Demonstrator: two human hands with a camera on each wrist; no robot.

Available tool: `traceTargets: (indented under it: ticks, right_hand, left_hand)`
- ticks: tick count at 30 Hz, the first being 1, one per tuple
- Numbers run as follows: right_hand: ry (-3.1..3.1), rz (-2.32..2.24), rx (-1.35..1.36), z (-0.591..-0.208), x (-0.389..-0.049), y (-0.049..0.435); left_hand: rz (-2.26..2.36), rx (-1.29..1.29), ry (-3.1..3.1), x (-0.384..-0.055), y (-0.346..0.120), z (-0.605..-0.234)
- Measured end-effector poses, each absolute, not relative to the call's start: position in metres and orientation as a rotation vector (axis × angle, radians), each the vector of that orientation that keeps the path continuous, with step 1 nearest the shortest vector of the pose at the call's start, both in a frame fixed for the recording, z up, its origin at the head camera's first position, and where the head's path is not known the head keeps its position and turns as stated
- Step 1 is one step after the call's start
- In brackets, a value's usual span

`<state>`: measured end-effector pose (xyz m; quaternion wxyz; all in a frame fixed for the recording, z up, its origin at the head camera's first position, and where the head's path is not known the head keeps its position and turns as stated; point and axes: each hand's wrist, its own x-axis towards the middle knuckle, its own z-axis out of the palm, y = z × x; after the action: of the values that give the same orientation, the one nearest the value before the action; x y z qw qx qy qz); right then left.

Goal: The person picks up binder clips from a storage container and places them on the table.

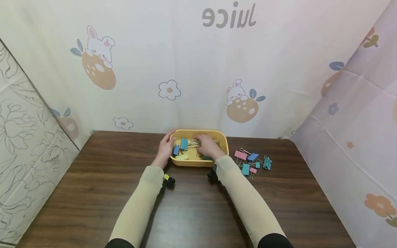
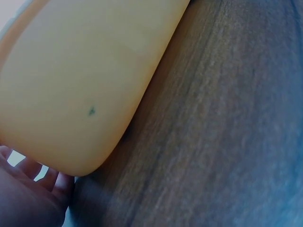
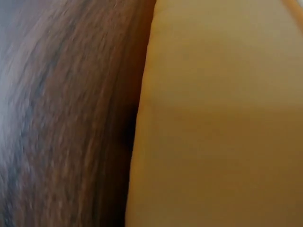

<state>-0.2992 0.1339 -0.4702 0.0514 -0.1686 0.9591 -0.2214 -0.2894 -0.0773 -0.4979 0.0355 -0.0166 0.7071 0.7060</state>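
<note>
A yellow plastic basket (image 1: 198,164) stands at the back of the table with several binder clips inside. My left hand (image 1: 163,150) holds the basket's left end, thumb at the rim and fingers along the outer wall. In the left wrist view, the left fingers (image 2: 61,184) lie against the basket's end. My right hand (image 1: 209,146) reaches down into the basket, beside a large teal binder clip (image 1: 184,144) and its metal handles. The right fingertips are hidden among the clips. A blue clip (image 1: 176,150) and a yellow clip (image 1: 182,157) lie at the basket's left.
Right of the basket, several loose binder clips lie on the brown wooden table (image 1: 192,206), among them a pink clip (image 1: 240,155), a blue clip (image 1: 253,157) and a teal clip (image 1: 267,163). A printed curtain (image 1: 198,69) hangs behind the table.
</note>
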Motion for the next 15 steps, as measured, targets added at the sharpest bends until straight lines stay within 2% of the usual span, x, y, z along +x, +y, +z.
traceTargets:
  ticks: [15]
  right_hand:
    - [3.063, -0.536, -0.48, -0.4711, -0.2989, 0.1272]
  left_hand:
    - [2.195, -0.027, 2.151, -0.2907, -0.0781, -0.4983]
